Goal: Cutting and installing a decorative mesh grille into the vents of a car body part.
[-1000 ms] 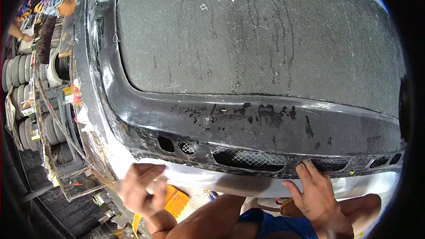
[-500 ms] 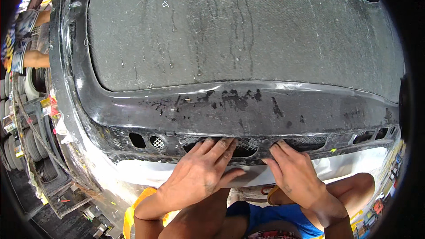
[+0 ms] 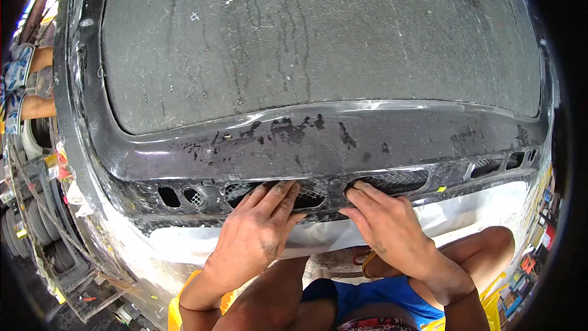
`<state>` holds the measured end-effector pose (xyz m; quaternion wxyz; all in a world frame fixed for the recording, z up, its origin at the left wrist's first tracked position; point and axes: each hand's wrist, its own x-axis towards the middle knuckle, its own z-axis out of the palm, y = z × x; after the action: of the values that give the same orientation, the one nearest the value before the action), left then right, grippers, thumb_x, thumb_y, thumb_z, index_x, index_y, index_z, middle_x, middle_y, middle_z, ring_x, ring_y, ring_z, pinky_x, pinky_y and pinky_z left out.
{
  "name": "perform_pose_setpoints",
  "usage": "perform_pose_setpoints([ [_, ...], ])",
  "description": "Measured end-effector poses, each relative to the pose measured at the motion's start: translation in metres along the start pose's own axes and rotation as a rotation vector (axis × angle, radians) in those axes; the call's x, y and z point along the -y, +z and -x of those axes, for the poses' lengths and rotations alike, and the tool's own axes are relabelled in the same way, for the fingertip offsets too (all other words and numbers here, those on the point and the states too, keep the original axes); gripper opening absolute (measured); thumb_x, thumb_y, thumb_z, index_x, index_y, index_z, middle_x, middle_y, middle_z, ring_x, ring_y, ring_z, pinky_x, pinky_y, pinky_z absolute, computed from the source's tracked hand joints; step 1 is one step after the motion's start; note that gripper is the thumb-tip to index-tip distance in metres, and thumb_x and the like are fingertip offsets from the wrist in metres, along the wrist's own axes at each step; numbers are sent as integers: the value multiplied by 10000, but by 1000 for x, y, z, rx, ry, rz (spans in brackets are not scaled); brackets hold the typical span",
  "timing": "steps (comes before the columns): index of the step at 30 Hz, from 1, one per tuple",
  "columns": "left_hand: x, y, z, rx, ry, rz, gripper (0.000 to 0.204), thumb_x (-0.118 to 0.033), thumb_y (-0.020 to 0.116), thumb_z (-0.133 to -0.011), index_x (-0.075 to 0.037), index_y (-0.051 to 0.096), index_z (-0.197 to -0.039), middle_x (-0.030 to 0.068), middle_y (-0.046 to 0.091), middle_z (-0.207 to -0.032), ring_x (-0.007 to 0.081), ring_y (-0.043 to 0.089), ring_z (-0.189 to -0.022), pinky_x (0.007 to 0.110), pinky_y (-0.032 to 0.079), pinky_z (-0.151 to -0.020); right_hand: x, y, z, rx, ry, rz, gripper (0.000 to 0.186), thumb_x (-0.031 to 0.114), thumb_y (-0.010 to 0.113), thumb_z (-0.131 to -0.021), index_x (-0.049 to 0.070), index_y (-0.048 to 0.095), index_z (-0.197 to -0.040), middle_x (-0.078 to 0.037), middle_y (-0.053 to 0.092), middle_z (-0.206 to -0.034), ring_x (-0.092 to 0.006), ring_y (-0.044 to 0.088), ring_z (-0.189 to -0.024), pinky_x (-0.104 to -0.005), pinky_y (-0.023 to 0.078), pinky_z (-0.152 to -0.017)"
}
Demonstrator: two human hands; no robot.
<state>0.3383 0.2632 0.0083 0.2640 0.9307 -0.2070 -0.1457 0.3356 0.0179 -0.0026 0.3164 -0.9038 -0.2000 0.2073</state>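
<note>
Before me lies a large black moulded panel [image 3: 318, 142], like a vehicle body part, with a row of cut-outs along its near edge. Wire mesh [image 3: 313, 192] fills part of the wide cut-out left of centre. My left hand [image 3: 260, 224] reaches into that cut-out, fingers stretched side by side against the mesh, thumb apart below. At the left end of the neighbouring cut-out, which has its own mesh [image 3: 404, 180], my right hand [image 3: 389, 217] puts its fingertips inside, thumb resting lower on the edge. The fingertips of both hands are partly hidden.
A white sheet [image 3: 462, 211] hangs below the panel's near edge. Coiled hoses or tyres [image 3: 43, 227] and a metal rack crowd the left. Another person's legs [image 3: 38, 108] show at the far left. Small tools and boxes [image 3: 533, 270] lie at the right. A scrap of mesh [image 3: 195, 16] sits on the grey surface.
The whole view has shifted, so the panel appears lower left to upper left. My left fingers have drawn slightly nearer together, uncovering more mesh; the right hand stays at its cut-out.
</note>
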Motion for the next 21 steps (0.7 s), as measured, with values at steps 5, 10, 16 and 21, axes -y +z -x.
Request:
perform_pose_setpoints([
  [5, -6, -4, -2, 40, -84, -3, 452, -108, 812, -824, 44, 697, -1233, 170, 706, -1206, 371, 666, -979, 428, 564, -853, 1, 8, -1, 17, 23, -15, 246, 133, 686, -957, -18, 617, -1139, -189, 675, -1164, -343, 721, -827, -405, 611, -616],
  [10, -5, -6, -5, 32, -57, -6, 417, -95, 833, -796, 24, 719, -1179, 165, 714, -1199, 380, 676, -969, 427, 564, -851, 0, 11, 1, 1, -61, 35, 434, 55, 616, -870, -109, 569, -1269, -295, 647, -1246, -337, 748, -682, -380, 626, -592],
  [16, -3, 4, -1, 14, -49, -28, 443, -105, 844, -788, 26, 720, -1192, 163, 711, -1217, 368, 670, -968, 418, 557, -849, -9, 28, 13, -115, -89, -14, 448, 68, 624, -853, -115, 592, -1261, -290, 609, -1307, -292, 735, -633, -350, 614, -570],
  [21, -4, 3, -4, 21, -25, -48, 463, -90, 825, -804, 20, 706, -1238, 167, 699, -1221, 381, 649, -985, 434, 542, -879, -10, 26, 14, -129, -80, -41, 444, 74, 617, -859, -123, 600, -1257, -292, 610, -1307, -297, 740, -641, -355, 619, -581],
])
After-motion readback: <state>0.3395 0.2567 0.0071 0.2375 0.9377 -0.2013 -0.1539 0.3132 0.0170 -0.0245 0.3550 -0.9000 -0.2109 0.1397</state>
